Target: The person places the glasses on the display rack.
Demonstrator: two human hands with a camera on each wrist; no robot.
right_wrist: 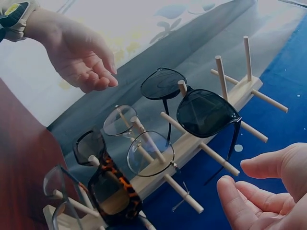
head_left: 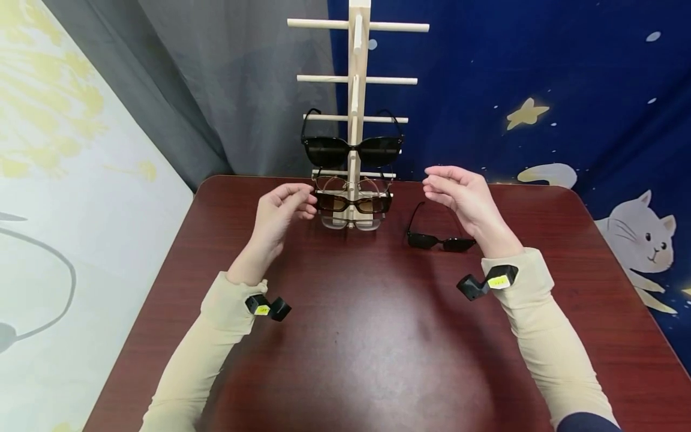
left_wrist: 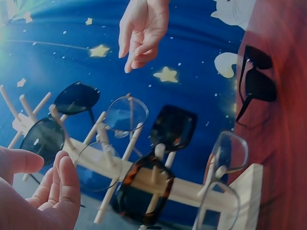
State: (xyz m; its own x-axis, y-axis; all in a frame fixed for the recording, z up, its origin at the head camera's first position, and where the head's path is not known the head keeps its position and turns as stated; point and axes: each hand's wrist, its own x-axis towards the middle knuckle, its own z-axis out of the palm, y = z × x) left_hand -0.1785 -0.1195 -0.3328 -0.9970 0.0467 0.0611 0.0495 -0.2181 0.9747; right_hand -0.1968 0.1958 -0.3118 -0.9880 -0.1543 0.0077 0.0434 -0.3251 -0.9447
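My left hand [head_left: 275, 216] hovers at the left side of a wooden glasses stand [head_left: 357, 66], thumb and fingers apart in the left wrist view, holding nothing. On the right, my right hand [head_left: 466, 198] is raised with relaxed fingers, also holding nothing. Large black sunglasses [head_left: 327, 152] hang highest of the eyewear on the stand. Below them come thin-rimmed round glasses [right_wrist: 150, 153], tortoiseshell sunglasses [head_left: 372, 205] and clear-lens glasses [head_left: 335, 223]. In the wrist views, both hands appear apart from the eyewear.
Another pair of black sunglasses [head_left: 423, 242] lies on the dark red table [head_left: 345, 336], below the right hand, temples pointing back. Bare pegs [head_left: 399, 27] stick out near the stand's top. Grey and blue curtains [head_left: 486, 72] hang behind the table.
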